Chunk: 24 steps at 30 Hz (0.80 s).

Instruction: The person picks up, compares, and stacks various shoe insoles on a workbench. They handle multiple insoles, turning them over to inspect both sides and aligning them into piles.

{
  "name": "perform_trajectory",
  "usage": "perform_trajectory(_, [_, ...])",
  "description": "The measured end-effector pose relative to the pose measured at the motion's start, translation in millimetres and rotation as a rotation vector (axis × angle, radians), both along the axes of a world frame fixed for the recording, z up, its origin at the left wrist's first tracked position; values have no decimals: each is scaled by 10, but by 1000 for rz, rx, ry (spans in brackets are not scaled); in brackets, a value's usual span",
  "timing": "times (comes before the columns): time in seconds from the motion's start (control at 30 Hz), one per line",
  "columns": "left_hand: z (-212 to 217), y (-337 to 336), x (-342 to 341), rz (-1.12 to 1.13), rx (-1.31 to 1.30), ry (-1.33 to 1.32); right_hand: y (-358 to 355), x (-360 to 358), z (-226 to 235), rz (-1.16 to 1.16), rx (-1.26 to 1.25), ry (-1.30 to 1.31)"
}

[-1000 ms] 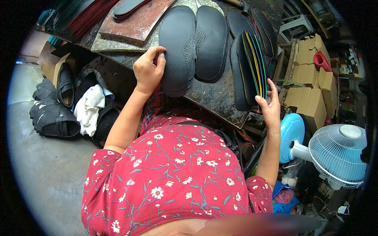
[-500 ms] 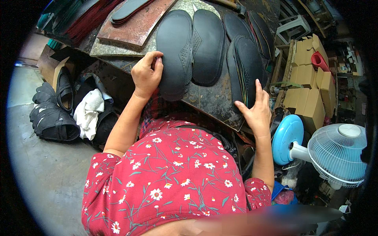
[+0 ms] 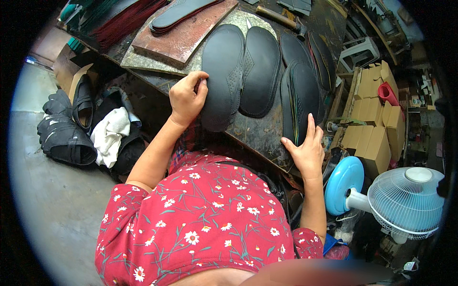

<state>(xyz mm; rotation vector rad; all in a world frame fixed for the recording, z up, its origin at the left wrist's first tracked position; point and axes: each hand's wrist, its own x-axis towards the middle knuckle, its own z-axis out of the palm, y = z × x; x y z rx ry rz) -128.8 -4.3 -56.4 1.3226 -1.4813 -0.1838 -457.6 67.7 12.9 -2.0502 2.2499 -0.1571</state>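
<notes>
Nearest to the camera, the person's red flowered shirt [image 3: 200, 219] fills the lower part of the view, and both bare forearms reach up from it to the bench [image 3: 257, 136]. The left hand [image 3: 187, 97] rests on the near left edge of a large black shoe sole [image 3: 222, 71]; its grip is curled, the fingers bent together over the rim of the sole, but whether they really pinch it cannot be told. The right hand [image 3: 305, 148] lies with its grip apart, the fingers spread flat on the lower end of a stack of black soles [image 3: 300, 97] that has coloured stripes along its edges.

Between the two hands a second black sole [image 3: 260, 71] lies just beside the first one, both on a grey stone slab [image 3: 157, 64]. To the right of the bench stand several plain brown cardboard boxes [image 3: 369, 124], closed, so their contents are hidden; a red roll [image 3: 387, 93] sits among them. Below them there is a white fan [image 3: 405, 200] with a light blue base [image 3: 343, 183].

On the floor at the left lie black sandals [image 3: 64, 136] and a white cloth [image 3: 110, 133]. Farther away, a reddish board [image 3: 183, 33] carries more soles, and a hammer [image 3: 281, 20] lies near the far edge. The far corners are dark and hard to make out.
</notes>
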Motion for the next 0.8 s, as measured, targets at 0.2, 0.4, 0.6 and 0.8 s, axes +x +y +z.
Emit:
perform_trajectory(0.2, [5,9,15,-22,-6,-1,-56,-110,79,38,-14,-151])
perform_trajectory(0.4, [-10,8,20,-30,-18,-18,4,38,1,39,-33,30])
perform_trajectory(0.6, [-2,9,24,-35,-19,-19,-66,-13,123,16,-18,-102])
perform_trajectory(0.8, [11,8,14,-33,-19,-2,-31,-120,69,66,-51,-357])
